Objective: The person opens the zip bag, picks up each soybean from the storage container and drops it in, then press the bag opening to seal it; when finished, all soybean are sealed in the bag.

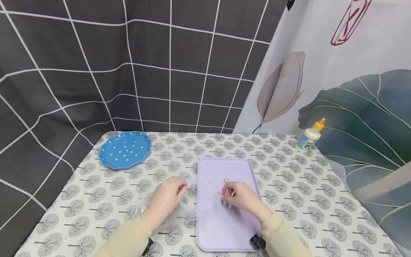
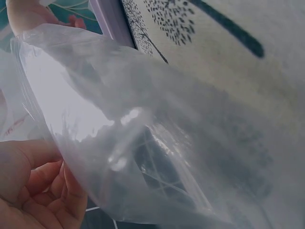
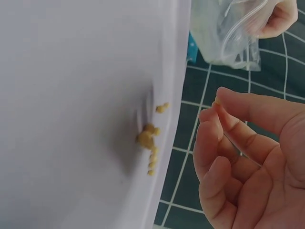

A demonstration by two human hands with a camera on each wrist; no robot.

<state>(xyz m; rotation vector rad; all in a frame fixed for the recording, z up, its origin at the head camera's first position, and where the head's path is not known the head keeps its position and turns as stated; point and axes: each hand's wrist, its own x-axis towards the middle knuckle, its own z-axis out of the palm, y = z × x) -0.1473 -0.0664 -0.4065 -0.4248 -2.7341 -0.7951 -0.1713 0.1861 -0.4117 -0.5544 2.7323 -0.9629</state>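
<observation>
Holding with the left hand (image 1: 167,198), at nine o'clock of the purple tray (image 1: 215,235), the edge of a clear plastic bag (image 2: 157,119); clamped there by curled fingers and thumb, with the bag thin, wrinkled and spreading towards three o'clock, near the tray. Holding with the right hand (image 1: 242,198), above the tray, one small yellow grain (image 3: 217,100); pinched between the fingertips, hardly visible in the right wrist view, with the remaining fingers bent loosely inward. Between both hands, a gap, so not touching each other. On the tray, at eleven o'clock of the right hand and just beside it, a little cluster of yellow grains (image 1: 226,180); towards nine o'clock from this cluster, one single grain (image 1: 210,182). Below, the desk (image 1: 308,228), covered with a cloth of printed trees. At ten o'clock of the tray, well apart, a blue plate (image 1: 125,150) with white dots; at two o'clock, also well apart, a standing bottle (image 1: 309,139) with an orange-tipped cap. Behind, at twelve o'clock, a dark curtain (image 1: 189,46) with white grid lines.
</observation>
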